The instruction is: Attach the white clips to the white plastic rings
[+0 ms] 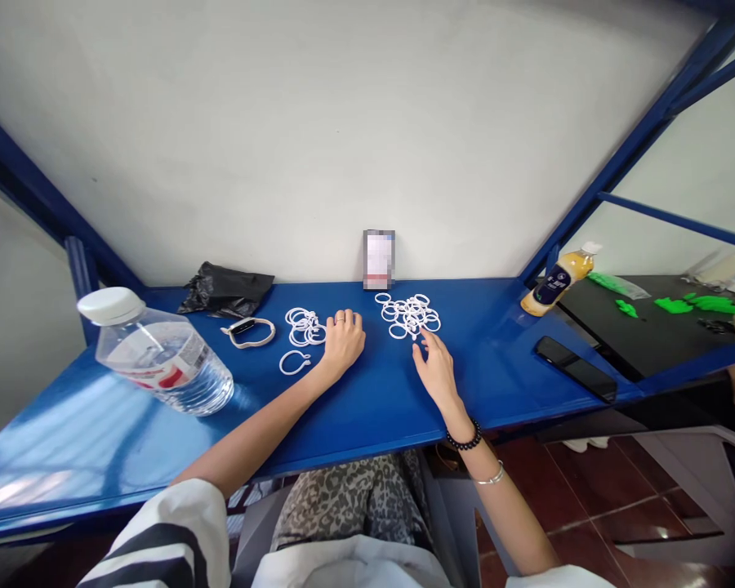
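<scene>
My left hand (343,341) rests palm down on the blue table (373,400), fingers loosely curled, right beside a small pile of white plastic rings (305,326). One single white ring (294,363) lies apart, just left of that wrist. My right hand (434,367) lies on the table with fingers spread, its fingertips touching the near edge of a larger pile of white rings (409,314). Neither hand visibly holds anything.
A large water bottle (159,353) lies at the left. A white-strapped watch (249,331) and a black bag (225,290) sit behind the rings. A small card (378,259) leans on the wall. A juice bottle (557,280) and dark phone (576,368) are at the right.
</scene>
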A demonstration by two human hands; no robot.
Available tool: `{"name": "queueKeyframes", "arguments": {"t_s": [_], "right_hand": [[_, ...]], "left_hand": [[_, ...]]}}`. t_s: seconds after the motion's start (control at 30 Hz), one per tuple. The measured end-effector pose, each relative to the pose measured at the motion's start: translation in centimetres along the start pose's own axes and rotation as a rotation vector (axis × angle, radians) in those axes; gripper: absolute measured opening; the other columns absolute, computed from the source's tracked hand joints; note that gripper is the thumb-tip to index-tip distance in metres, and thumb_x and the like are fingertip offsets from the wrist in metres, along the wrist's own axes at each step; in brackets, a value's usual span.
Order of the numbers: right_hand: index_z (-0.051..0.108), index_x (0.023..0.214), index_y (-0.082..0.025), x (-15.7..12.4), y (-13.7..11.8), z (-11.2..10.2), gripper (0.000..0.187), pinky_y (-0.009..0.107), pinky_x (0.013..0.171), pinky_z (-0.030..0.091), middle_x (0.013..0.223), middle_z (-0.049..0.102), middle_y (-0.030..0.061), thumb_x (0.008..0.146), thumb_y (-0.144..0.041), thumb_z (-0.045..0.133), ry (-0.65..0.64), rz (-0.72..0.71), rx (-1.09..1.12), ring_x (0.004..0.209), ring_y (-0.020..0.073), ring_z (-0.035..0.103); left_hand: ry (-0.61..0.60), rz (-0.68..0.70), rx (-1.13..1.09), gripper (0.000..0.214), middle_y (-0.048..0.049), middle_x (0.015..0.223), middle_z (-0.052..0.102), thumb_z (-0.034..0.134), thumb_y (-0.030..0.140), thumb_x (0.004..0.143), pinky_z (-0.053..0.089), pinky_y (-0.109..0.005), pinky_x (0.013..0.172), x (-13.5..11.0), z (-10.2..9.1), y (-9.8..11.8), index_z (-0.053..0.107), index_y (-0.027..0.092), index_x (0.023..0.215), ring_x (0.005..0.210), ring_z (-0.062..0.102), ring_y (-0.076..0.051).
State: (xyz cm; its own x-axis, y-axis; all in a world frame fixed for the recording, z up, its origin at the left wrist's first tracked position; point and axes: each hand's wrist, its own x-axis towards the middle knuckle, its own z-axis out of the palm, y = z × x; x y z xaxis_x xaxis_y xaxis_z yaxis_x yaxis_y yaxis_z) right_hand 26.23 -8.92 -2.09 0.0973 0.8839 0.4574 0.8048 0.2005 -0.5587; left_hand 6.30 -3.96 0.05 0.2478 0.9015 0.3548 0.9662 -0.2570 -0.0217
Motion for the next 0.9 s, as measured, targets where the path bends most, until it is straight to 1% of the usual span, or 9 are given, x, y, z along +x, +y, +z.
{"name": "queueKeyframes", "arguments": {"t_s": [0.1,0.23,0.37,0.47,0.53,0.67,0.77,0.83,0.9], "right_hand": [[0.059,0.123,-0.017,0.0,-0.3,-0.2,0.037,0.046,0.090,0.053,0.122,0.064,0.0150,0.092,-0.029,0.042,-0.011,-0.031,0.017,0.106,0.0280,0.063],[0.060,0.118,-0.018,0.0,-0.4,-0.4,0.033,0.046,0.091,0.053,0.117,0.065,0.0127,0.092,-0.027,0.042,-0.035,-0.059,0.040,0.107,0.0273,0.062],[0.060,0.115,-0.018,0.0,-0.3,-0.3,0.030,0.045,0.091,0.053,0.114,0.065,0.0118,0.091,-0.027,0.043,-0.061,-0.063,0.068,0.106,0.0267,0.062],[0.060,0.114,-0.019,0.0,-0.3,-0.2,0.030,0.044,0.090,0.053,0.114,0.065,0.0112,0.091,-0.027,0.043,-0.077,-0.066,0.092,0.104,0.0258,0.063],[0.061,0.114,-0.020,-0.1,-0.4,-0.3,0.029,0.043,0.089,0.053,0.114,0.066,0.0106,0.091,-0.027,0.043,-0.086,-0.071,0.103,0.102,0.0249,0.064],[0.062,0.112,-0.021,0.0,-0.9,-0.6,0.028,0.040,0.086,0.054,0.112,0.066,0.0094,0.091,-0.026,0.044,-0.124,-0.089,0.128,0.096,0.0224,0.065],[0.062,0.113,-0.021,0.0,-1.3,-0.8,0.029,0.039,0.086,0.055,0.111,0.066,0.0085,0.091,-0.023,0.044,-0.157,-0.118,0.158,0.095,0.0212,0.065],[0.063,0.114,-0.022,0.0,-1.4,-0.8,0.029,0.039,0.086,0.055,0.112,0.066,0.0080,0.091,-0.021,0.045,-0.190,-0.159,0.178,0.099,0.0213,0.064],[0.062,0.117,-0.024,0.0,-1.5,-0.7,0.031,0.039,0.089,0.055,0.116,0.065,0.0076,0.090,-0.020,0.047,-0.239,-0.220,0.192,0.105,0.0218,0.063]], "left_hand": [[-0.017,-0.070,0.042,0.035,-0.0239,0.107,0.060,0.034,0.015,0.090,0.040,-0.043,0.082,-0.1,-0.6,-0.5,0.062,0.004,0.109,0.104,0.054,-0.036],[-0.085,-0.151,0.072,0.036,-0.0243,0.105,0.061,0.032,0.007,0.088,0.041,-0.043,0.079,-0.6,-1.3,-1.1,0.062,0.004,0.107,0.102,0.056,-0.036],[-0.166,-0.164,0.095,0.036,-0.0245,0.105,0.060,0.032,0.002,0.085,0.043,-0.044,0.077,-1.1,-1.4,-1.1,0.063,0.003,0.105,0.102,0.056,-0.037],[-0.183,-0.115,0.098,0.035,-0.0236,0.105,0.060,0.035,-0.001,0.082,0.043,-0.044,0.079,-1.5,-1.5,-0.7,0.062,0.004,0.105,0.102,0.057,-0.036],[-0.194,-0.059,0.100,0.036,-0.0217,0.107,0.060,0.038,-0.003,0.081,0.042,-0.043,0.083,-1.6,-1.5,-0.3,0.061,0.006,0.106,0.103,0.057,-0.034],[-0.190,0.120,0.032,0.039,-0.0183,0.109,0.061,0.041,-0.004,0.079,0.042,-0.041,0.089,-1.9,-1.3,0.4,0.059,0.010,0.110,0.108,0.056,-0.030],[-0.177,0.251,-0.108,0.037,-0.0183,0.107,0.061,0.035,-0.001,0.085,0.045,-0.042,0.086,-2.3,-0.8,1.2,0.059,0.012,0.110,0.105,0.059,-0.029],[-0.137,0.345,-0.231,0.039,-0.0165,0.111,0.061,0.034,0.000,0.086,0.045,-0.043,0.089,-2.5,-0.5,1.7,0.057,0.014,0.114,0.105,0.060,-0.028],[-0.118,0.378,-0.365,0.041,-0.0140,0.111,0.062,0.036,0.000,0.085,0.046,-0.042,0.090,-2.7,-0.2,2.1,0.054,0.016,0.118,0.102,0.061,-0.026]]}}
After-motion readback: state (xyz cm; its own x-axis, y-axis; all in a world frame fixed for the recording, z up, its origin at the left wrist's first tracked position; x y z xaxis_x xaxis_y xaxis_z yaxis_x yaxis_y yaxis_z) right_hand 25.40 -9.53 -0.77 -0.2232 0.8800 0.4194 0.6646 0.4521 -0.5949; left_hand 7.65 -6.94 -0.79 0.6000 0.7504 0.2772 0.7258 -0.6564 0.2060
